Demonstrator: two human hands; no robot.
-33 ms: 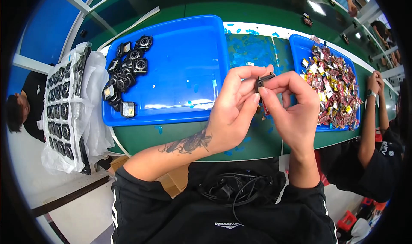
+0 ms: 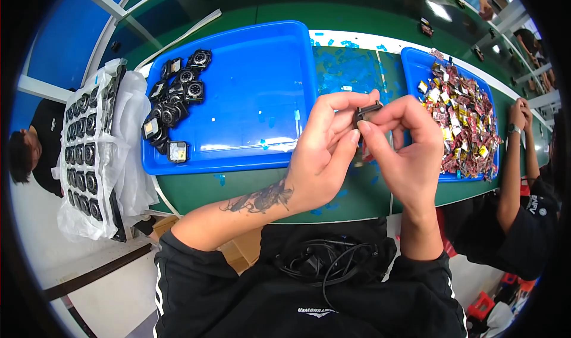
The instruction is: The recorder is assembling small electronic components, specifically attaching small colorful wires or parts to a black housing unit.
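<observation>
Barely shifted, the right hand [image 2: 413, 144] sits slightly higher, its fingers meeting the left hand's [image 2: 327, 141]; together both hands pinch a small dark piece [image 2: 369, 108] above the green tabletop [image 2: 238, 192]. From them, a blue tray [image 2: 250, 82] lies at ten o'clock, blue scraps [image 2: 348, 67] at twelve, a second, heaped blue tray [image 2: 407, 57] at three. Across the room, a co-worker [image 2: 517, 237] sits near four, a white-lined rack [image 2: 128, 159] at nine.
</observation>
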